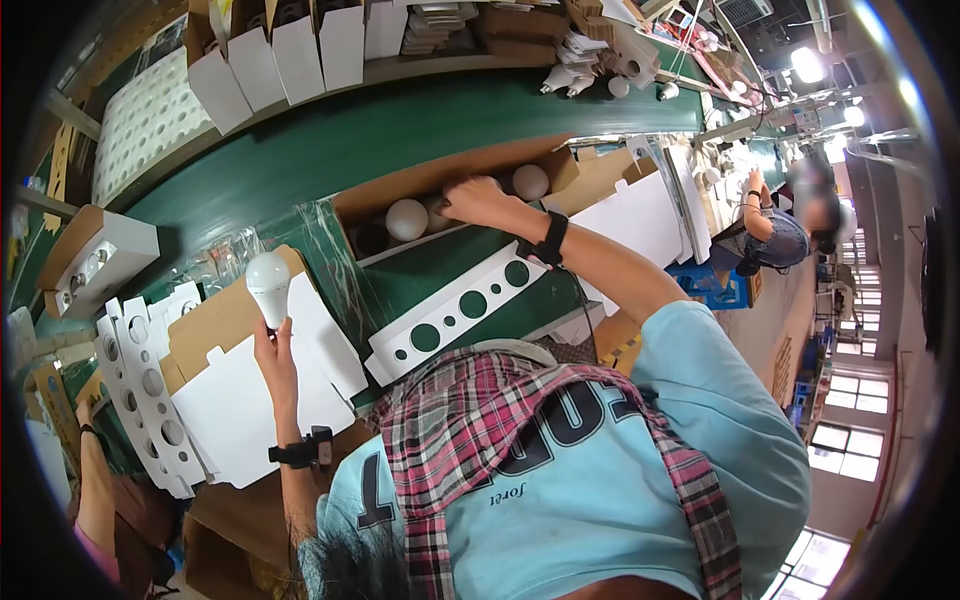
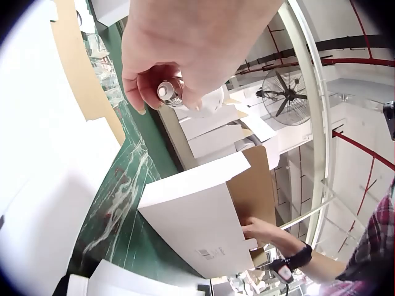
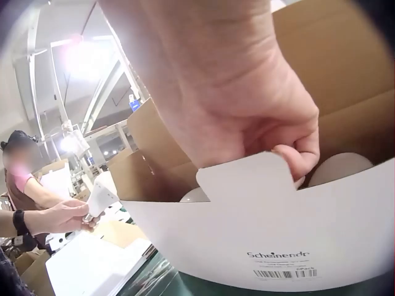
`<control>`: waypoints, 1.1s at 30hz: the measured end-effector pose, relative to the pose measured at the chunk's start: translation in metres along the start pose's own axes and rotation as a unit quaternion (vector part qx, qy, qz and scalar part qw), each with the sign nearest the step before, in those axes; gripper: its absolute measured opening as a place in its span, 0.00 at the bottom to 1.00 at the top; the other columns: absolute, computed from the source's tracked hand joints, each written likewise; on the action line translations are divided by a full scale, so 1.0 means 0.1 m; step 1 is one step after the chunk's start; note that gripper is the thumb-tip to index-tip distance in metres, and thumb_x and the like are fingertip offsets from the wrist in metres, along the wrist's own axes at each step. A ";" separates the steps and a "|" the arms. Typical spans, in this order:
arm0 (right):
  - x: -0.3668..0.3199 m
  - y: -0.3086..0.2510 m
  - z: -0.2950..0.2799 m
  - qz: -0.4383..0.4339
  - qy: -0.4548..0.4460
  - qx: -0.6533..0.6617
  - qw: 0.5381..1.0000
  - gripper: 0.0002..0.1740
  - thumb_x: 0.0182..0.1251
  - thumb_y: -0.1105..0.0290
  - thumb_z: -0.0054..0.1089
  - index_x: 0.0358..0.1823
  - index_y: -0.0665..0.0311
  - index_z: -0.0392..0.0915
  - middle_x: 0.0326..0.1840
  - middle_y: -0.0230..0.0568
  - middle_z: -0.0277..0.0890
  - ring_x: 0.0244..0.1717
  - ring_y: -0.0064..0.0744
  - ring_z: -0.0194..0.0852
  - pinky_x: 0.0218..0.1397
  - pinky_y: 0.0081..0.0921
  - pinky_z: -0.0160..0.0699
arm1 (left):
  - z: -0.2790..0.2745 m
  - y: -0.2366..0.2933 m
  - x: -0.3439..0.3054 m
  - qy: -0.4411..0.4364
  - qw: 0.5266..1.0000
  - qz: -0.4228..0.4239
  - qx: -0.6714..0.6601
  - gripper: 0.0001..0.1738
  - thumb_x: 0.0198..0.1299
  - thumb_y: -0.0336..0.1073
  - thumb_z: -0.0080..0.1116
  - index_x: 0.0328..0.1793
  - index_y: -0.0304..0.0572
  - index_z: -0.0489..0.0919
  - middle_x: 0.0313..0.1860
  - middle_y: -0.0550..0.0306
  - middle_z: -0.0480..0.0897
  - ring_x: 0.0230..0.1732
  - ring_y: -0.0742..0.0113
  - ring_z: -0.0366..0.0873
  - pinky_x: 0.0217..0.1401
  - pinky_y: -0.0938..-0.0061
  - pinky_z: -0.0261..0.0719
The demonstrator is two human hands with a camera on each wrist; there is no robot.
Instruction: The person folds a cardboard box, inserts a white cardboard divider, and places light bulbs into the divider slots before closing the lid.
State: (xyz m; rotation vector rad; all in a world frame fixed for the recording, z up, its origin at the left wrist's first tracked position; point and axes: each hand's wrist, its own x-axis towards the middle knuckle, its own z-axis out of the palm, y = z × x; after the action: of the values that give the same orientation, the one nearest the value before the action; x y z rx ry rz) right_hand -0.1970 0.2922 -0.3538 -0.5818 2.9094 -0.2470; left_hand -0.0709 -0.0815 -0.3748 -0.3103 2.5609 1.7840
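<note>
Green surface (image 1: 330,150) crowded: brown box (image 1: 360,205) mid-belt, flat white cartons (image 1: 250,400) stacked at near edge. Left hand (image 1: 276,352) pinched bulb (image 1: 268,283) by metal base, raised over cartons, open air around. Right hand (image 1: 473,199) curled inside box among other bulbs (image 1: 407,219) (grip contents hidden behind white flap (image 3: 259,234)). Risk: thin base pinch could slip, bulb dropping onto surface; knuckles might snag flap edge.

- Green tabletop (image 1: 330,150) runs long across the head view.
- Open box (image 1: 365,200) sits near its middle, 2 white bulbs (image 1: 407,219) showing inside.
- White insert (image 1: 455,310) with round holes lies just beside it.
- Flat blanks (image 1: 250,400) and stacked strips (image 1: 140,390) lie at the left.
- Clear wrap (image 1: 215,262) lies near the blanks.
</note>
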 end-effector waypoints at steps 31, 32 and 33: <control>-2.69 -0.17 -0.26 0.048 -0.043 0.353 0.933 0.33 0.51 0.57 0.66 0.57 0.61 0.67 0.53 0.45 0.68 0.54 0.43 0.68 0.59 0.34 0.67 | 1.27 -0.34 -0.83 -0.230 0.852 0.263 0.390 0.54 0.36 0.39 0.75 0.69 0.38 0.56 0.68 0.40 0.57 0.71 0.44 0.52 0.72 0.50 0.48; -2.74 -0.16 -0.29 0.055 -0.042 0.367 0.928 0.33 0.51 0.58 0.66 0.57 0.61 0.67 0.53 0.45 0.69 0.54 0.42 0.68 0.58 0.33 0.67 | 1.25 -0.27 -0.85 -0.234 0.856 0.264 0.378 0.50 0.37 0.39 0.74 0.67 0.37 0.59 0.67 0.40 0.59 0.69 0.46 0.55 0.70 0.53 0.52; -2.79 -0.15 -0.33 0.065 -0.043 0.381 0.921 0.32 0.51 0.58 0.66 0.57 0.61 0.68 0.53 0.44 0.69 0.54 0.41 0.68 0.58 0.33 0.67 | 1.22 -0.16 -0.88 -0.250 0.880 0.233 0.331 0.47 0.38 0.39 0.73 0.66 0.37 0.61 0.66 0.40 0.60 0.67 0.46 0.57 0.69 0.54 0.54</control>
State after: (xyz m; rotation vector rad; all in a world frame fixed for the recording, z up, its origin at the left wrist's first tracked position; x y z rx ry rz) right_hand 0.0562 0.3926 -0.2829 -0.2485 2.4492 -1.2154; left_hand 0.0045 0.0406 -0.4229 0.7244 2.7350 0.7510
